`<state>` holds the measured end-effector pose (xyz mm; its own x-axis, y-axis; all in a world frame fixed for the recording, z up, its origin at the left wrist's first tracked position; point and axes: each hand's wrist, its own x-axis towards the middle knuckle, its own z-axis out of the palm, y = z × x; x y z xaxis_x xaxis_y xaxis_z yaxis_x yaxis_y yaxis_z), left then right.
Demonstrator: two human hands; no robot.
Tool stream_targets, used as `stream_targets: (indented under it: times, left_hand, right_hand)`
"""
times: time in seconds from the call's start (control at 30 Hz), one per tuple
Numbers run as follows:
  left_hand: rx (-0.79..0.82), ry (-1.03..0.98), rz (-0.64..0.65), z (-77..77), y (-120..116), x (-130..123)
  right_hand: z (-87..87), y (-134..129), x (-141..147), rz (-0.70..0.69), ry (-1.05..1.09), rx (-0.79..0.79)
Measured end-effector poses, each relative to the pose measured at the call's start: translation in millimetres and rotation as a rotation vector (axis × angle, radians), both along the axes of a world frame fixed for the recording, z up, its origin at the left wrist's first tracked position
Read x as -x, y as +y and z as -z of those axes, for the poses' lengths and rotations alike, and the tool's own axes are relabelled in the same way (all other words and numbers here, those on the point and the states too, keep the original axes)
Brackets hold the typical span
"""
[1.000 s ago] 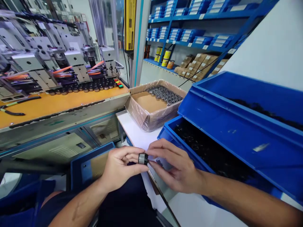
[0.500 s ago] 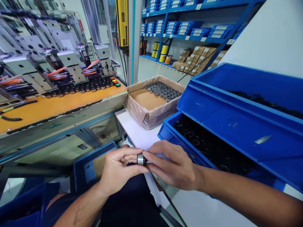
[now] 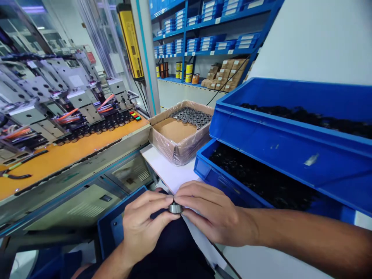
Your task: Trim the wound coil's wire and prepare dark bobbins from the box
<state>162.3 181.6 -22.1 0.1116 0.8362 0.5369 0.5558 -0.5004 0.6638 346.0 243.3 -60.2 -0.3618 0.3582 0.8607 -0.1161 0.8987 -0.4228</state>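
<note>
A small round part (image 3: pixel 175 208), with a silvery metal band and a dark top, is pinched between both hands above my lap. My left hand (image 3: pixel 145 221) grips it from the left with thumb and fingertips. From the right, my right hand (image 3: pixel 207 211) holds the same part, its fingers over the top and its thumb side below. The fingertips hide part of it. Beyond the hands stands a plastic-lined cardboard box (image 3: pixel 176 149) with many metal parts (image 3: pixel 193 115) in its far portion.
Two stacked blue bins (image 3: pixel 270 135) with black parts stand at the right. At the left, a machine (image 3: pixel 84 104) rises over an orange work surface (image 3: pixel 75 151) with pliers (image 3: pixel 17 170) and a row of round parts. Blue shelving (image 3: pixel 184 38) stands behind.
The round part has turned, its metal band now lying level with the dark side up. Both hands have shifted their grip around it. The view has tilted and moved slightly.
</note>
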Motion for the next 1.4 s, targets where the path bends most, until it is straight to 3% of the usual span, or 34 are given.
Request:
stream_targets:
  times: [0.13, 0.3, 0.47, 0.53, 0.67, 0.8, 0.9, 1.1, 1.27, 1.4]
  left_hand:
    - [0.069, -0.048, -0.024, 1.9, -1, -3]
    - [0.263, -0.294, -0.027, 6.4, 5, -11]
    - [0.614, -0.822, 0.182, 24.7, 9, -13]
    - [0.686, -0.916, 0.245, 29.6, 7, -12]
    - [0.64, -0.809, 0.303, 26.8, 5, -11]
    - [0.638, -0.74, 0.262, 21.3, 8, -12]
    - [0.652, -0.795, 0.236, 24.4, 10, -13]
    - [0.768, -1.013, 0.35, 34.2, 11, -10]
    - [0.588, -0.724, 0.288, 30.5, 12, 2]
    - [0.583, -0.515, 0.193, 21.6, 11, 3]
  right_hand:
    - [-0.4, 1, -2, -0.01, -0.05, -0.014]
    - [2.3, 5, -3, 0.047, -0.029, -0.111]
    - [2.3, 7, -2, 0.025, 0.027, 0.058]
    - [2.5, 7, -3, 0.006, 0.038, 0.047]
    - [4.3, 6, -3, 0.026, -0.001, -0.012]
    - [7.7, 4, -2, 0.058, -0.052, -0.067]
    - [8.0, 4, -2, 0.075, -0.07, -0.034]
    - [2.0, 8, -3, 0.042, -0.061, 0.09]
    - [2.3, 6, -5, 0.081, -0.102, 0.047]
    - [4.6, 3, -3, 0.068, -0.153, 0.036]
